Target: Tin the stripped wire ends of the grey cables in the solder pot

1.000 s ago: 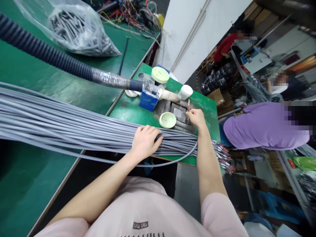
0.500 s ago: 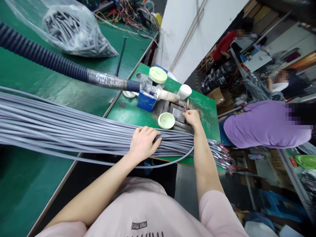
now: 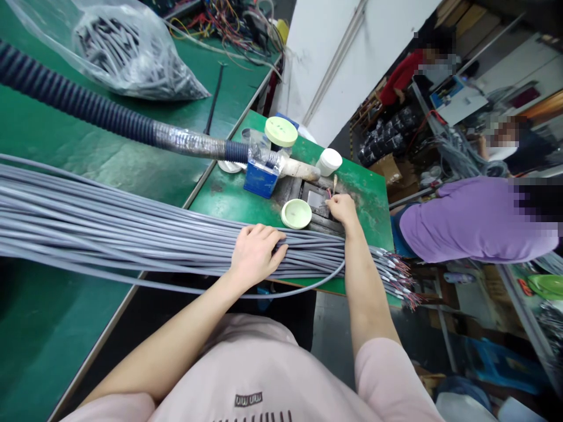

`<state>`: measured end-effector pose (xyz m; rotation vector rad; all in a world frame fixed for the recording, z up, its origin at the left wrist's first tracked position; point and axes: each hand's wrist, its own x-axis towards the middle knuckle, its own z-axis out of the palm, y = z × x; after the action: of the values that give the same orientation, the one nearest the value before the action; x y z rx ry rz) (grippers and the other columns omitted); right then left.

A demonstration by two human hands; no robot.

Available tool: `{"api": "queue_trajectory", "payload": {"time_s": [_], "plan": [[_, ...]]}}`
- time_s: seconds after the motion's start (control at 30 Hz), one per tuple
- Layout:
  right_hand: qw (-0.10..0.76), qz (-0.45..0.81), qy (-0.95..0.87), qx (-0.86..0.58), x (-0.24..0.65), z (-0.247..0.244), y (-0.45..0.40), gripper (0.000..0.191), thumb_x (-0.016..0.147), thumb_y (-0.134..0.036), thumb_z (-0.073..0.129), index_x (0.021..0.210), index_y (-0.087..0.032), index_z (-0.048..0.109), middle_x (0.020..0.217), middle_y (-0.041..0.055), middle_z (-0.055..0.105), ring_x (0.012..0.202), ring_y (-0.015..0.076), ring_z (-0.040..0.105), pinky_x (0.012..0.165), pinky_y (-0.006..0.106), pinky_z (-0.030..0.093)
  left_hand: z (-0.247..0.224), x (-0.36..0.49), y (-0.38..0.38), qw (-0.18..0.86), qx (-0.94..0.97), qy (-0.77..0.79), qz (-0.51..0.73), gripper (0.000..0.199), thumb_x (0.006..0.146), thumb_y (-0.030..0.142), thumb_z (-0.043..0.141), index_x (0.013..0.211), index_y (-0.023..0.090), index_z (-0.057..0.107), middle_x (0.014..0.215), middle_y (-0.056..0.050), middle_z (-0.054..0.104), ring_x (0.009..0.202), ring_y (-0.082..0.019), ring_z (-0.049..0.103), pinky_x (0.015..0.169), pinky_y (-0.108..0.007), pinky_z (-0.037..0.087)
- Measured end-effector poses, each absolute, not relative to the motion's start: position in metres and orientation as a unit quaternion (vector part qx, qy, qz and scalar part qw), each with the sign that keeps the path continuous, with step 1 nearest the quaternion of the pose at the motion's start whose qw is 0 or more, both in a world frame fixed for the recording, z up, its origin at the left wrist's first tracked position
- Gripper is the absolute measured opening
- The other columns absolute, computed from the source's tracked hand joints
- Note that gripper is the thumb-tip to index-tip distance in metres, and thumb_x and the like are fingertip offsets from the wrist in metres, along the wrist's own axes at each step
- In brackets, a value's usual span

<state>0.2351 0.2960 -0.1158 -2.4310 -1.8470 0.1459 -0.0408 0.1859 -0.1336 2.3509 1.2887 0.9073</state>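
- The person's pink sleeves (image 3: 387, 381) and forearms enter from 6 o'clock.
- The left hand (image 3: 257, 255), at 12 o'clock, lies spread with its fingers curved over the bundle of grey sheathed cables (image 3: 132, 228), pressing down on it without pinching.
- That bundle crosses the view from 9 o'clock to 2 o'clock, passing under both forearms, with one cable looping lower.
- Its stripped multicoloured wire ends (image 3: 393, 272) fan out past the right forearm at 2 o'clock, off the bench edge.
- The right hand (image 3: 343, 210), at 1 o'clock, has its fingertips pressed together, pinching a thin red-tipped wire end (image 3: 328, 193) just above a metal die block (image 3: 317, 200).
- A pale green lid (image 3: 296, 213) sits just beside that block, on a green workbench (image 3: 369, 234).
- Farther on at 12 o'clock stand a blue box (image 3: 261, 179), a white jar (image 3: 329, 162) and a second pale green lid (image 3: 280, 131).
- A corrugated hose (image 3: 74, 111) with a foil-wrapped section reaches them from 10 o'clock.
- At 11 o'clock lie a plastic bag of grey cable pieces (image 3: 118, 58) and tangled coloured wires (image 3: 229, 17).
- A co-worker in a purple shirt (image 3: 470, 220) bends at 2 o'clock.
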Motion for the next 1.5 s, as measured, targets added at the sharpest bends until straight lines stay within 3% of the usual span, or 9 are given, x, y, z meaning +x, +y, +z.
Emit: {"api": "queue_trajectory", "payload": {"time_s": [0.53, 0.7, 0.87, 1.0, 1.1, 1.23, 1.37, 1.5], "plan": [[0.04, 0.038, -0.606, -0.794, 0.233, -0.118, 0.294, 0.025, 0.077, -0.033, 0.052, 0.065, -0.018, 0.067, 0.075, 0.0084, 0.067, 0.073, 0.02, 0.059, 0.065, 0.028, 0.038, -0.134, -0.041, 0.186, 0.141, 0.828, 0.447, 0.308, 0.021, 0.091, 0.035, 0.049, 0.097, 0.021, 0.064, 0.098, -0.004, 0.07, 0.095, -0.023, 0.059, 0.085, -0.041, 0.037], [0.062, 0.041, -0.609, -0.79, 0.232, -0.115, 0.294, 0.023, 0.075, -0.031, 0.054, 0.057, -0.018, 0.06, 0.066, 0.0055, 0.061, 0.066, 0.0175, 0.053, 0.061, 0.028, 0.034, -0.135, -0.041, 0.186, 0.142, 0.826, 0.446, 0.314, 0.021, 0.091, 0.035, 0.05, 0.097, 0.022, 0.065, 0.097, -0.004, 0.07, 0.096, -0.023, 0.059, 0.085, -0.041, 0.037], [0.131, 0.036, -0.619, -0.774, 0.221, -0.091, 0.272, 0.03, 0.077, -0.031, 0.053, 0.05, -0.019, 0.046, 0.051, -0.0022, 0.044, 0.056, 0.0121, 0.041, 0.056, 0.025, 0.03, -0.138, -0.04, 0.186, 0.128, 0.827, 0.438, 0.329, 0.02, 0.09, 0.033, 0.051, 0.095, 0.02, 0.065, 0.095, -0.004, 0.07, 0.093, -0.022, 0.06, 0.083, -0.04, 0.038], [0.321, 0.108, -0.633, -0.696, 0.199, -0.072, 0.22, 0.039, 0.078, -0.034, 0.056, 0.048, -0.02, 0.037, 0.046, -0.0057, 0.035, 0.049, 0.0092, 0.035, 0.051, 0.024, 0.028, -0.139, -0.043, 0.188, 0.131, 0.824, 0.427, 0.349, 0.018, 0.09, 0.031, 0.052, 0.092, 0.02, 0.067, 0.093, -0.004, 0.07, 0.09, -0.022, 0.06, 0.08, -0.04, 0.038], [0.437, 0.193, -0.602, -0.64, 0.174, -0.07, 0.174, 0.04, 0.082, -0.035, 0.059, 0.049, -0.019, 0.041, 0.044, -0.0065, 0.038, 0.046, 0.0087, 0.038, 0.056, 0.025, 0.037, -0.136, -0.044, 0.186, 0.214, 0.786, 0.381, 0.438, 0.014, 0.088, 0.027, 0.056, 0.088, 0.02, 0.068, 0.087, -0.004, 0.07, 0.084, -0.019, 0.061, 0.079, -0.038, 0.04], [0.511, 0.297, -0.54, -0.599, 0.143, -0.08, 0.128, 0.03, 0.086, -0.035, 0.059, 0.062, -0.018, 0.054, 0.046, -0.0066, 0.045, 0.044, 0.0079, 0.039, 0.052, 0.024, 0.036, -0.135, -0.028, 0.167, 0.473, 0.607, 0.28, 0.574, 0.012, 0.081, 0.025, 0.066, 0.09, 0.019, 0.07, 0.082, -0.005, 0.068, 0.079, -0.015, 0.061, 0.075, -0.03, 0.047], [0.535, 0.356, -0.509, -0.572, 0.128, -0.091, 0.106, 0.028, 0.086, -0.034, 0.059, 0.064, -0.018, 0.056, 0.048, -0.0062, 0.046, 0.044, 0.0071, 0.04, 0.047, 0.022, 0.032, -0.14, 0.0, 0.141, 0.742, 0.399, 0.172, 0.511, 0.037, 0.068, 0.028, 0.079, 0.102, 0.019, 0.068, 0.084, -0.004, 0.068, 0.077, -0.016, 0.064, 0.074, -0.03, 0.05], [0.527, 0.386, -0.507, -0.562, 0.122, -0.096, 0.098, 0.031, 0.086, -0.035, 0.06, 0.061, -0.017, 0.053, 0.048, -0.0061, 0.045, 0.043, 0.0062, 0.039, 0.045, 0.021, 0.031, -0.14, 0.014, 0.126, 0.814, 0.289, 0.144, 0.484, 0.018, 0.073, 0.028, 0.075, 0.086, 0.017, 0.069, 0.078, -0.001, 0.064, 0.066, -0.014, 0.062, 0.069, -0.032, 0.052]]}}
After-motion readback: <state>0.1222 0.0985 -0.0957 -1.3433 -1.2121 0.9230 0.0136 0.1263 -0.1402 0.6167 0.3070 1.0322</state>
